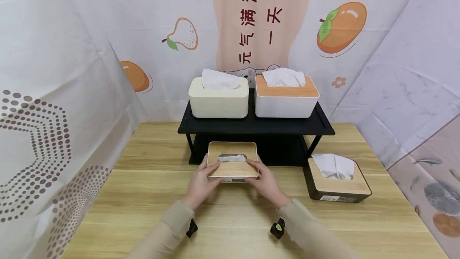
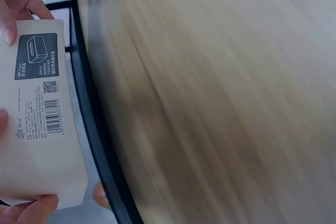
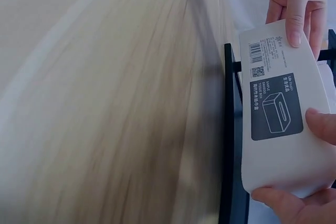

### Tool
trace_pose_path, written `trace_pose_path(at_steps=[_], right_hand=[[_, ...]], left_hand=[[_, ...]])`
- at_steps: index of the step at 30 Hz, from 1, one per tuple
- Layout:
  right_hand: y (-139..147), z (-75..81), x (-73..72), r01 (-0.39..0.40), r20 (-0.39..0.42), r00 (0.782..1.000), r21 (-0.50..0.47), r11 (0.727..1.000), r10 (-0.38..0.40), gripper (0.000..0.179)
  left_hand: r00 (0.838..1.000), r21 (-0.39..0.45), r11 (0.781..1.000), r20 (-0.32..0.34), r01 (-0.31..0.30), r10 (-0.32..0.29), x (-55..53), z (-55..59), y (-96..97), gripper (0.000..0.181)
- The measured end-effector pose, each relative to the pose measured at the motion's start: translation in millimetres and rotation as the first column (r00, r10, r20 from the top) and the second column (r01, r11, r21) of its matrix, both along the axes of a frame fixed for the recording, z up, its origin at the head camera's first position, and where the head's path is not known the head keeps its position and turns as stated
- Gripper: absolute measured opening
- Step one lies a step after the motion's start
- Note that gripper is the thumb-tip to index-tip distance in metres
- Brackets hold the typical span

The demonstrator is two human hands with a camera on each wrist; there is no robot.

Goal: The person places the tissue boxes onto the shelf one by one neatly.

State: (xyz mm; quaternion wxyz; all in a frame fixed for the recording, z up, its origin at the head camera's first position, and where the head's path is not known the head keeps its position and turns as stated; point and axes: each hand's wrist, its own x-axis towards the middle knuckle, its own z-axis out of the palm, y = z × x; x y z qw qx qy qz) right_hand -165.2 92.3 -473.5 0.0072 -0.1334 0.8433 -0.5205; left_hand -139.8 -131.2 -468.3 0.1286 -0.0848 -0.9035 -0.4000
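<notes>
White bamboo-lidded tissue box [image 1: 232,170] is held up between the two hands, in front of the lower tier of a black two-tier rack [image 1: 255,126]; whether its base touches anything, I cannot tell. Well left of the left hand hangs a dotted curtain [image 1: 50,143]. The left hand [image 1: 204,181] pinches the box's left end, thumb on the front side and a finger over the lid's edge. Beyond that hand, on the top tier, stands a cream tissue box [image 1: 218,105]. Between the hands, white tissue [image 1: 235,158] shows in the lid's slot, and the front side bears a dark label [image 2: 37,56] and a barcode [image 2: 53,115]. The right hand [image 1: 267,183] pinches the right end likewise. Beyond it, also on the top tier, is a white tissue box with an orange-brown lid [image 1: 284,106]. Right of the right hand, a dark-sided tissue box [image 1: 339,183] rests on the wooden table [image 1: 237,227].
</notes>
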Motion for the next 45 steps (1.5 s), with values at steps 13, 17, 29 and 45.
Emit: trace_pose_path(at_steps=[13, 17, 29, 45], right_hand=[[-27, -8.6, -11.0, -0.054, -0.010, 0.999, -0.028, 0.998, 0.054, 0.056], [-32, -9.2, -12.5, -0.058, -0.020, 0.998, -0.022, 0.998, 0.057, 0.056], [-39, -17.8, -16.0, -0.069, -0.003, 0.998, 0.054, 0.996, 0.069, 0.055], [-39, -14.1, -26.2, -0.093, 0.014, 0.996, 0.107, 0.990, 0.092, 0.055]], left_hand=[[0.997, 0.028, 0.999, 0.065, -0.037, 0.035, -4.1, -7.7, -23.4, 0.048], [0.996, 0.037, 0.998, 0.082, -0.043, 0.040, -3.5, -8.4, -27.5, 0.048], [0.995, 0.010, 0.999, 0.095, -0.044, 0.043, -4.6, -14.5, -36.7, 0.050], [0.990, 0.027, 0.999, 0.136, -0.028, 0.025, -16.4, -16.6, -42.8, 0.050]])
